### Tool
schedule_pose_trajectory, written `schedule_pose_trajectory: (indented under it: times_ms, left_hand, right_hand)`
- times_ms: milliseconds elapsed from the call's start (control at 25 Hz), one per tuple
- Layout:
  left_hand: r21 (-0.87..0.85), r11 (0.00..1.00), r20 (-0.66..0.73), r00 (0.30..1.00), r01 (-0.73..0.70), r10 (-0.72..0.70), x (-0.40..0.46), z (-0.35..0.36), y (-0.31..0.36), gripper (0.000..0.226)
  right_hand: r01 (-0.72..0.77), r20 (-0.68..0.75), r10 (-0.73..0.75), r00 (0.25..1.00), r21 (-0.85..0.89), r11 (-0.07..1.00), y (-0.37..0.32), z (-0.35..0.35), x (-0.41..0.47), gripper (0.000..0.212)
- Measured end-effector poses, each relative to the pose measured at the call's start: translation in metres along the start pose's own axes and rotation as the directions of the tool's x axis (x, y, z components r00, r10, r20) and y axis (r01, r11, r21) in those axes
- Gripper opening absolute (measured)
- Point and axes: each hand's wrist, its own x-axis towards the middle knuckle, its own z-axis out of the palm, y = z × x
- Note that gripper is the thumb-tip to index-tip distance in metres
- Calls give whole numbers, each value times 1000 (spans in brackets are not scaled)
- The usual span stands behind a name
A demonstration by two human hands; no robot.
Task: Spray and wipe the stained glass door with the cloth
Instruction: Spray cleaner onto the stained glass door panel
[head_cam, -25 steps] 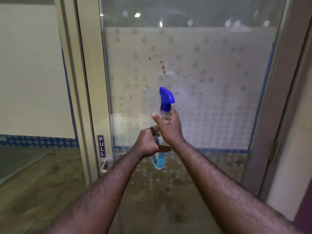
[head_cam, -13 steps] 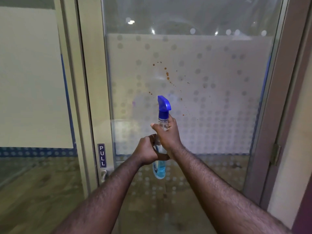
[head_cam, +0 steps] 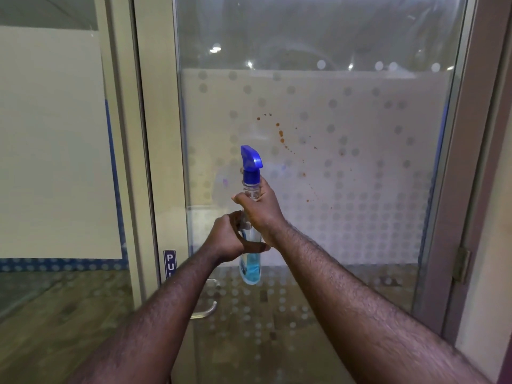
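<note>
On my feed, a small dark blue sign with white letters (head_cam: 169,264) sits on the pale cream metal upright (head_cam: 155,134); I can read "PU", and a forearm covers the rest. Below it a curved silver lever handle (head_cam: 206,311) sticks out. Left of the upright I see a fixed side pane with a plain frosted sheet (head_cam: 52,139), edged by a blue dotted band (head_cam: 61,264) along its bottom. At the far right, a brass-coloured hinge (head_cam: 462,264) is set on the grey-mauve frame post (head_cam: 476,151). Brown wood-look flooring (head_cam: 55,328) shows low on the left.
</note>
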Motion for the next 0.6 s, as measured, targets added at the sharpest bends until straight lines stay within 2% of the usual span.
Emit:
schedule_pose_trajectory:
  times_ms: [240, 600]
  left_hand:
    - [-16, 1000, -77, 997, -25, 24, 13, -16, -1, 67]
    - [-32, 999, -38, 999, -37, 36, 28, -5, -4, 63]
  right_hand:
    - [45, 58, -43, 997, -32, 998, -15, 16, 22, 38]
    - [43, 36, -42, 998, -7, 999, -5, 2, 28, 37]
